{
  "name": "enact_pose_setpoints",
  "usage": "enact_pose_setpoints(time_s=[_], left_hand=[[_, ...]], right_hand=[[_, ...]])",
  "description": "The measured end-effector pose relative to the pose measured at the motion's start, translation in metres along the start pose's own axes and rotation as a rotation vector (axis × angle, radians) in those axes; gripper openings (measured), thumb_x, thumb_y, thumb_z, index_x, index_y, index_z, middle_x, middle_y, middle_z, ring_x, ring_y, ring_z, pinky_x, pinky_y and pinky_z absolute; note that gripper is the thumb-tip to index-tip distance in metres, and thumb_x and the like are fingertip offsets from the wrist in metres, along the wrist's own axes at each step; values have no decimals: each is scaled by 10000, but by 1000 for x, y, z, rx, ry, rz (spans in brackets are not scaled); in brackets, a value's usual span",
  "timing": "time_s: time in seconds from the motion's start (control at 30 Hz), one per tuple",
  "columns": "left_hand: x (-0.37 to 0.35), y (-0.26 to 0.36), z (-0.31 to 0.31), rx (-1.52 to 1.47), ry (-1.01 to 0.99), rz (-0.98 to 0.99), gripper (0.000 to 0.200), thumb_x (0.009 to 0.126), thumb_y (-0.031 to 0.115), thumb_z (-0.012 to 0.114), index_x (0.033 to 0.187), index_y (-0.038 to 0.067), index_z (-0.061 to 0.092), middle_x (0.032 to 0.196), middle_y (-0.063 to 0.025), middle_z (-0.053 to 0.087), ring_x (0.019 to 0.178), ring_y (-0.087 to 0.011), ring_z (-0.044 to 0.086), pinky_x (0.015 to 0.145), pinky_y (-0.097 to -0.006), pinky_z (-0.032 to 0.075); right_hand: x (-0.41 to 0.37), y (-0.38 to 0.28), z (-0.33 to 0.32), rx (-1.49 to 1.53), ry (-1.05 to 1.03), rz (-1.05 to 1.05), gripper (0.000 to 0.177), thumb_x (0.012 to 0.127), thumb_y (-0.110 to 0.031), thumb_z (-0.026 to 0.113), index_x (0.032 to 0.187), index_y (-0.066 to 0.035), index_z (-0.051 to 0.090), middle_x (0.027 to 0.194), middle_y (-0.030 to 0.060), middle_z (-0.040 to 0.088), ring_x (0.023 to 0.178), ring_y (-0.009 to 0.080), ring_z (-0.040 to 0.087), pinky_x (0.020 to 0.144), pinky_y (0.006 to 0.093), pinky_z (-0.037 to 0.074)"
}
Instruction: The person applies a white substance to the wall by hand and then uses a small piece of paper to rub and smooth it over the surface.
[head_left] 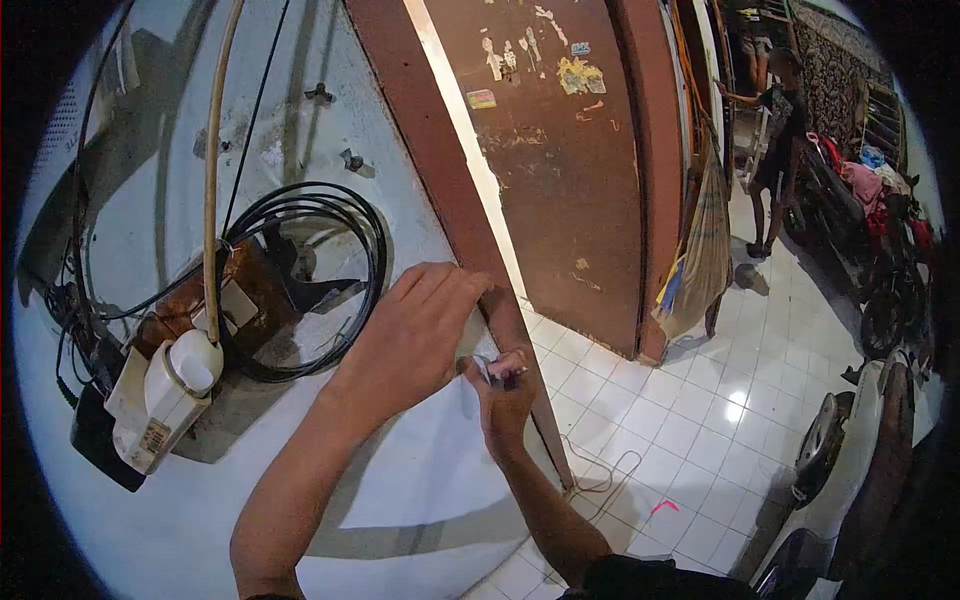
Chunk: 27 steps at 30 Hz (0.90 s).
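My left hand (425,325) lies against the pale blue wall (400,450) by the brown door frame (420,140). Its fingers are stretched out together, with the tips at the frame's edge. Just below it, my right hand (503,405) is closed, fingers curled, beside the same frame. Something small and whitish shows at its fingertips, too little of it to name. To the left of my hands, a coil of black cable (375,255) hangs on the wall. Next to the coil, a white plug or adapter (190,370) sits by a wooden board (250,275).
Beyond the frame stands a brown door (560,190) with torn stickers. A hanging sack (700,260) is at its right. A person (775,150) stands farther back. Motorcycles (850,440) line the right side of the white tiled floor (690,450). A thin cord (605,475) lies on the tiles.
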<state>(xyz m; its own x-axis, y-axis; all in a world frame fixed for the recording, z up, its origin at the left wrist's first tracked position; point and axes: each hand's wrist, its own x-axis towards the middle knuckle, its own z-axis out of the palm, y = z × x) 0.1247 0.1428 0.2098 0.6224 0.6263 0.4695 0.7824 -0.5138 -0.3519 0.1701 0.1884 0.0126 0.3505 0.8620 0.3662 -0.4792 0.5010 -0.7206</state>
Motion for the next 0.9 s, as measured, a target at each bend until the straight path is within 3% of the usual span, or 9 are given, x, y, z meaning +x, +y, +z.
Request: enact_pose_setpoints(time_s=[0.23, 0.33, 0.4, 0.5, 0.6, 0.63, 0.73, 0.83, 0.9], left_hand=[[1, 1, -2, 25, -53, 5, 540, 683, 76, 693, 1188, 9, 514, 1104, -145, 570, 1074, -312, 542, 988, -410, 400], [-1, 0, 4, 76, -52, 18, 548, 688, 86, 714, 1193, 6, 515, 1125, -144, 570, 1110, -301, 537, 1008, -413, 391], [-2, -1, 5, 96, -47, 16, 546, 695, 96, 718, 1193, 2, 514, 1131, -147, 569, 1121, -299, 534, 1014, -415, 388], [0, 4, 0, 2, -52, -30, 454, 704, -72, 565, 1152, -11, 527, 1127, -181, 580, 1134, -345, 531, 1011, -445, 394], [-1, 1, 3, -19, -39, -33, 444, 709, -68, 562, 1149, -13, 529, 1133, -178, 580, 1136, -342, 531, 1013, -441, 392], [-1, 1, 3, -21, -43, -28, 444, 710, -65, 562, 1150, -13, 530, 1133, -177, 580, 1135, -339, 532, 1014, -440, 391], [-1, 1, 2, -10, -49, -19, 446, 711, -58, 564, 1152, -10, 532, 1130, -174, 580, 1131, -332, 533, 1014, -436, 389], [-1, 2, 3, 17, -53, -8, 447, 708, -53, 568, 1151, -8, 535, 1125, -170, 581, 1126, -326, 535, 1014, -433, 388], [-1, 2, 3, 20, -53, -8, 443, 708, -50, 570, 1147, -6, 536, 1121, -169, 581, 1125, -323, 536, 1013, -432, 387]], right_hand=[[18, -7, 6, -140, -37, 209, 317, 691, -11, 840, 735, -45, 528, 786, 3, 518, 741, 120, 486, 689, 280, 428], [9, 12, 3, -149, 8, -129, 328, 687, 1, 840, 742, -55, 521, 804, 5, 494, 752, 119, 472, 695, 276, 421], [3, 10, 1, -121, -6, -114, 332, 692, 10, 835, 744, -67, 516, 814, 11, 475, 759, 122, 465, 698, 277, 415], [4, 18, 6, -199, 67, -96, 298, 695, 38, 797, 747, -62, 521, 814, 20, 491, 741, 121, 483, 690, 289, 419], [21, 7, 6, -185, -58, 79, 321, 721, -135, 858, 797, -25, 566, 910, 124, 559, 880, 228, 575, 827, 349, 457], [25, -29, 14, -31, -8, 167, 323, 716, -136, 862, 800, -21, 572, 880, 121, 585, 900, 213, 582, 856, 355, 457], [13, -2, 9, -234, 6, 194, 306, 714, -105, 860, 796, -21, 577, 837, 89, 565, 852, 191, 571, 825, 348, 462], [-1, 6, -1, -12, -38, -45, 263, 719, 30, 773, 724, -40, 520, 809, 19, 503, 705, 114, 468, 647, 276, 398], [4, -4, 0, -128, -35, -129, 269, 716, 29, 780, 765, -39, 523, 815, 14, 498, 704, 115, 464, 644, 279, 402]])
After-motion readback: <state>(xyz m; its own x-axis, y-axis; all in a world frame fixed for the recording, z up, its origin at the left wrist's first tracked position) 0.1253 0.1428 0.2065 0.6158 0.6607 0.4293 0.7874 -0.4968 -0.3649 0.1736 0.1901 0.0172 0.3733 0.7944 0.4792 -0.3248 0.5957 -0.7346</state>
